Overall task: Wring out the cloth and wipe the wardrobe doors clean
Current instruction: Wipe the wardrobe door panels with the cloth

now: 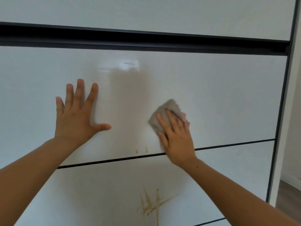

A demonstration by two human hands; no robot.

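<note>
Currently wiping | right hand [176, 137] flat, pressing cloth [164, 115] on middle wardrobe door [228, 95] near its lower edge | left hand [76, 115] spread, bracing | remaining: brown streaks [151, 204] on lower door, drips [141, 150] at lower edge.

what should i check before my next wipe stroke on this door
1. Cloth pressed flat under the right hand on the door panel: ok.
2. Left hand braced flat on that panel, apart from the cloth: ok.
3. Small brown spots near the panel's lower edge: not ok, unwiped.
4. Streaky stain on the lower panel: not ok.
5. Cloth wrung out enough: cannot tell.
</note>
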